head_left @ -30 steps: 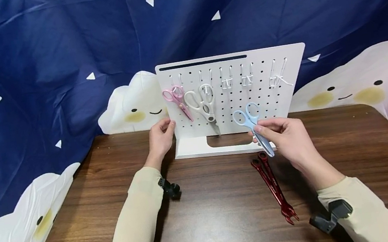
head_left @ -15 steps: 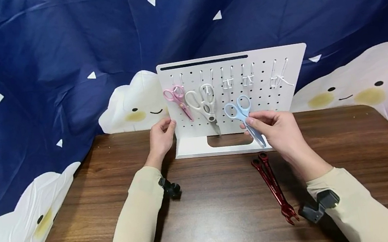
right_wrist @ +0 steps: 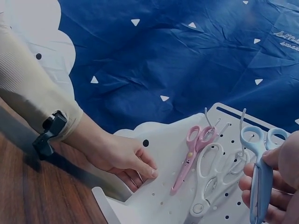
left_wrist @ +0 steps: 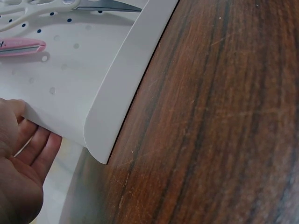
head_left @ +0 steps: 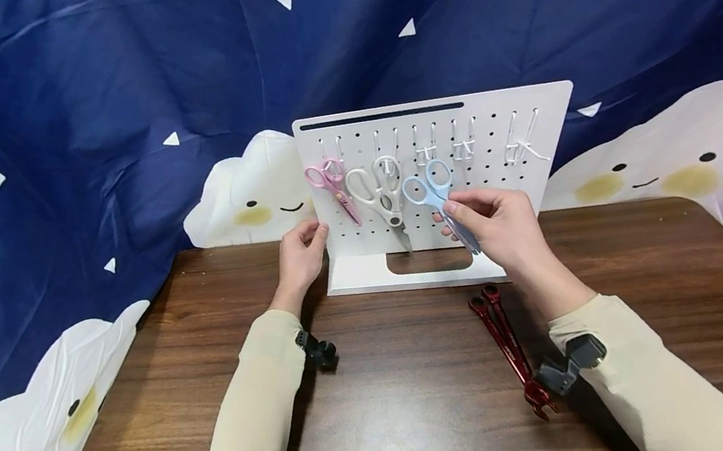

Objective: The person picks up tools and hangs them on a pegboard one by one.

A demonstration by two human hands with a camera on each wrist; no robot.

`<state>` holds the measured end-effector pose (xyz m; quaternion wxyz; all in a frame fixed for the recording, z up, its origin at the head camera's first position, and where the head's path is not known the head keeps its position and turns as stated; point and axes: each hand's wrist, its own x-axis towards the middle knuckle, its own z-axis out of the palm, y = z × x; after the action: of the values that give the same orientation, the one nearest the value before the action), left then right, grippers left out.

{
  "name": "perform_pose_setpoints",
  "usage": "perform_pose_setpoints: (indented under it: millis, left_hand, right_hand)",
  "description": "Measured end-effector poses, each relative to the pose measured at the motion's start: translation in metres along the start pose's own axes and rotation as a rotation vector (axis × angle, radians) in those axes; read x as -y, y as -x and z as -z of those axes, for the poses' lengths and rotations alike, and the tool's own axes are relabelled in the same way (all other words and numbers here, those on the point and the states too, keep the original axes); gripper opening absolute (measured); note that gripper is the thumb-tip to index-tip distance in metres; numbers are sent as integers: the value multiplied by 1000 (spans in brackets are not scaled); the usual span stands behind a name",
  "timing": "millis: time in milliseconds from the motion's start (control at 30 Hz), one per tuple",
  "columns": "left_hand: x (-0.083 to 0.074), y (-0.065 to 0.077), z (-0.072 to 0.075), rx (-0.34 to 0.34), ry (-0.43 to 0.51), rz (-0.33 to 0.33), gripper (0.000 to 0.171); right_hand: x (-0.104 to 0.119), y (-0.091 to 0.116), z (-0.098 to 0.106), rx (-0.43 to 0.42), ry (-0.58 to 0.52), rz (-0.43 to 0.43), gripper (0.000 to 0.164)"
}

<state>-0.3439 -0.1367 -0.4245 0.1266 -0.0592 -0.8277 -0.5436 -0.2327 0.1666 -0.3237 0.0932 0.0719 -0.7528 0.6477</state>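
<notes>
My right hand (head_left: pixel 505 229) pinches light-blue scissors (head_left: pixel 435 199) between thumb and fingers, handle rings up and blades slanting down. They are in front of the white pegboard (head_left: pixel 360 243), just below its middle hooks (head_left: pixel 426 153). Pink scissors (head_left: pixel 338 191) and larger white scissors (head_left: pixel 391 215) hang from hooks on the board's left half. My left hand (head_left: pixel 299 262) grips the lower left edge of the board, and the left wrist view shows its fingers (left_wrist: pixel 39 147) at that edge. The blue blades (right_wrist: pixel 262 191) point downward in the right wrist view.
Two red wrenches (head_left: pixel 508 352) lie on the brown wooden table (head_left: pixel 403 406), in front of the board's right half. Further hooks (head_left: pixel 521 147) stick out at the board's right. A dark blue curtain (head_left: pixel 333 35) with white clouds hangs behind.
My right hand has carried the light-blue scissors left and up, from the board's lower right toward the white scissors. My left hand stays at the board's edge.
</notes>
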Motion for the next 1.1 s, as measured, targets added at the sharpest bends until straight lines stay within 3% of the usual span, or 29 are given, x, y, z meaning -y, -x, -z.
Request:
perform_pose_setpoints:
  millis: [533, 1100]
  left_hand:
    - [0, 0, 0, -4, -3, 1, 32]
    - [1, 0, -1, -7, 0, 2, 32]
  right_hand:
    - [-5, -17, -6, -4, -12, -33, 35]
    - [-16, -42, -8, -17, 2, -150, 35]
